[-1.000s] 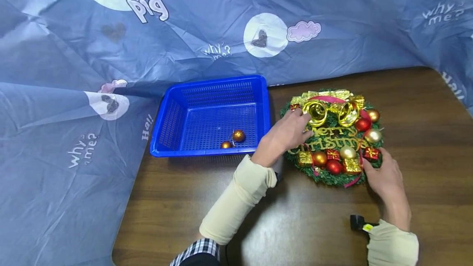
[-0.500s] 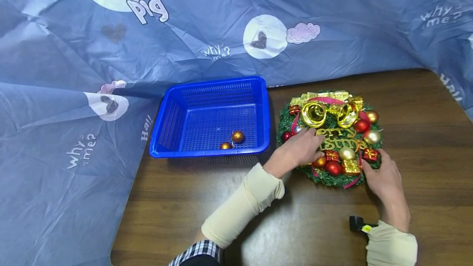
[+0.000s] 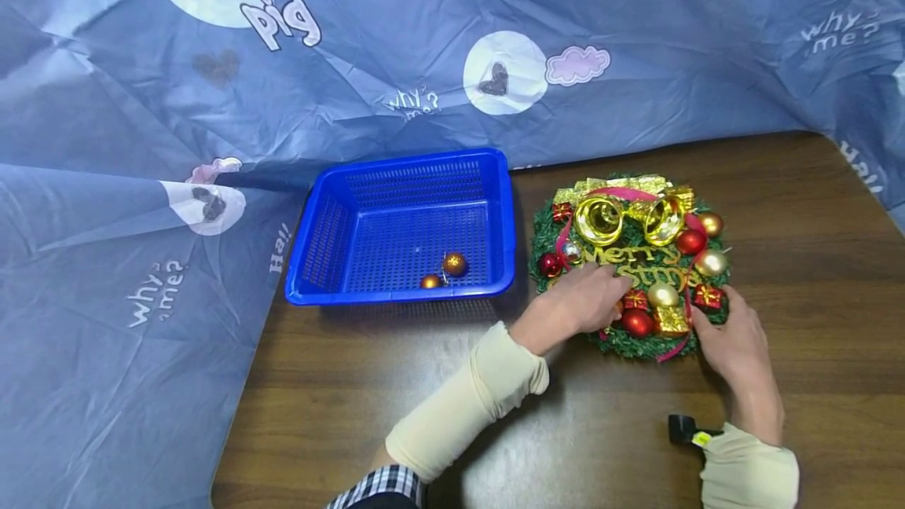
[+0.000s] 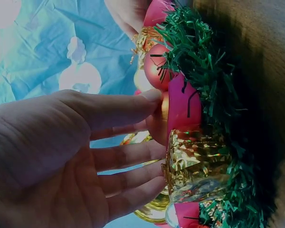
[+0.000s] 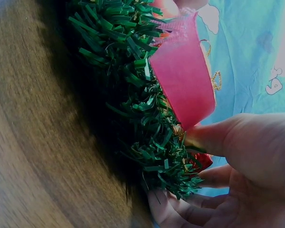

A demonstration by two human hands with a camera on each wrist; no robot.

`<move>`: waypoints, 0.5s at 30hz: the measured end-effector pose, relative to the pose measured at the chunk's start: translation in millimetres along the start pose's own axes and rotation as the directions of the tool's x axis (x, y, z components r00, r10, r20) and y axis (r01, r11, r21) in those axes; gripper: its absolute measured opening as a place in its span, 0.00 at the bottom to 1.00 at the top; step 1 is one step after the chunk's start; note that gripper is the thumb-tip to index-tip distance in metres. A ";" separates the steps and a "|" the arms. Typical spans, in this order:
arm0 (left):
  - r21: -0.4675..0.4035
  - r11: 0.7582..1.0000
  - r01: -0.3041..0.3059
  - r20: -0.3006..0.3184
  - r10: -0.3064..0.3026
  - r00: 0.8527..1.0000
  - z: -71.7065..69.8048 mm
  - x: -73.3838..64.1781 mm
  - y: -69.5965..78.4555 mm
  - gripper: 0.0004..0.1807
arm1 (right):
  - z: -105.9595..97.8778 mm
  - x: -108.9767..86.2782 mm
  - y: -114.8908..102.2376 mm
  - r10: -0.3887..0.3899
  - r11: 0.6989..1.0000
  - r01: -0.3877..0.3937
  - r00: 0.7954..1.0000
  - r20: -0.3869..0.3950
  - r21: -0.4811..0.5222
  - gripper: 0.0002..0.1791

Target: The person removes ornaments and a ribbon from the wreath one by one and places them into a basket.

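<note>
A green Christmas wreath [image 3: 636, 347] lies on the wooden table at the right, with gold bells [image 3: 599, 221], gold lettering [image 3: 654, 276] and red and gold baubles on it. My left hand [image 3: 574, 303] is at the wreath's lower left; thumb and forefinger pinch an orange-gold bauble [image 4: 157, 122], mostly hidden by the hand in the head view. Beside that bauble sit a red bauble [image 4: 156, 66] and a shiny gold gift box [image 4: 199, 161]. At the wreath's lower right edge, my right hand [image 3: 741, 344] grips the greenery, next to a pink ribbon [image 5: 185, 76] and a small red gift box [image 3: 708, 296].
A blue plastic basket [image 3: 399, 298] stands left of the wreath, holding an orange-gold glitter bauble [image 3: 454, 263] and a smaller one [image 3: 430, 281]. Behind the table [image 3: 332, 399] hangs a printed blue cloth [image 3: 396, 38]. A small black device [image 3: 682, 429] is at the right wrist.
My left hand has moved from the wreath's upper left, near the bells, down to the orange-gold bauble and now pinches it. The right hand has stayed at the wreath's edge.
</note>
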State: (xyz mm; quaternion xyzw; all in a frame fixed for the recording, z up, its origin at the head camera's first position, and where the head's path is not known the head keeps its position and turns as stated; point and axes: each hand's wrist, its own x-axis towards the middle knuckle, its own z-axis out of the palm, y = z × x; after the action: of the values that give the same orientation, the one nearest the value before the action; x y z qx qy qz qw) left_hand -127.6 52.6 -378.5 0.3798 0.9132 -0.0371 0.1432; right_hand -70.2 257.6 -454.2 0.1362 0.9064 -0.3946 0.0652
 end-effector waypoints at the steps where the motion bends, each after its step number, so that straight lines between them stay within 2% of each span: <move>1: 0.000 1.000 0.005 -0.001 -0.005 1.000 0.0 -0.4 0.2 0.12 | 0.2 0.1 -0.1 -0.002 1.000 0.002 1.000 -0.003 0.000 0.38; 9: 0.006 1.000 0.011 -0.009 -0.011 1.000 1.9 -2.1 0.5 0.11 | 0.0 -0.6 1.1 0.008 1.000 -0.008 1.000 0.012 0.011 0.39; 15: 0.027 1.000 0.003 -0.025 -0.003 1.000 2.5 -2.3 0.0 0.11 | 1.3 -0.7 0.7 -0.006 1.000 0.006 1.000 -0.011 0.002 0.38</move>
State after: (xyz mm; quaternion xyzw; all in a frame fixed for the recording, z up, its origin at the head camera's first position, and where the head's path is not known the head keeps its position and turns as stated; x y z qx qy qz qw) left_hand -125.5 50.6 -380.2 0.3807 0.9149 -0.0447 0.1266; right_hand -69.4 257.0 -455.4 0.1359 0.9067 -0.3950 0.0590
